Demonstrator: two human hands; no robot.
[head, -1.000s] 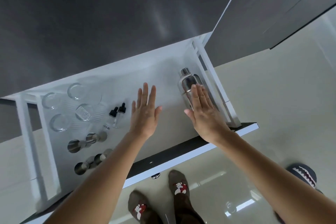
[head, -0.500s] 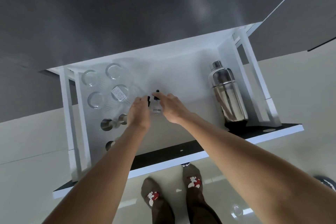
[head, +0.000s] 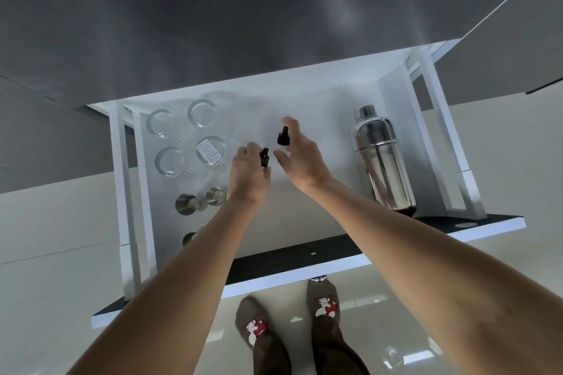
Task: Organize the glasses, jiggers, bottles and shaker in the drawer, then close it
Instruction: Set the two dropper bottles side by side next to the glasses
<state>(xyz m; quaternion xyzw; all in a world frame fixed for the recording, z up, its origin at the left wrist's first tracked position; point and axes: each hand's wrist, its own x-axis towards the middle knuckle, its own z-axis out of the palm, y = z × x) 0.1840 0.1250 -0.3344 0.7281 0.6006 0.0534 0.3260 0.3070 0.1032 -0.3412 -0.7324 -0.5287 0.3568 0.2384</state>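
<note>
The white drawer (head: 393, 100) stands pulled out below me. My left hand (head: 248, 175) is shut on a small dropper bottle (head: 264, 157) with a black cap. My right hand (head: 300, 155) holds a second dropper bottle (head: 283, 136), lifted a little farther back. Several clear glasses (head: 170, 161) sit at the drawer's left rear. Steel jiggers (head: 187, 204) lie in front of them; my left forearm partly hides one (head: 189, 239). A steel shaker (head: 380, 158) lies on its side along the right wall.
The dark drawer front (head: 335, 248) runs across near me, with my socked feet (head: 289, 329) on the glossy floor below it. A dark countertop (head: 243, 15) overhangs the drawer's back. White runners flank both drawer sides.
Both hands left the middle of the drawer and the shaker and took hold of the two dropper bottles. The right-hand bottle has risen and moved back. My view has shifted left.
</note>
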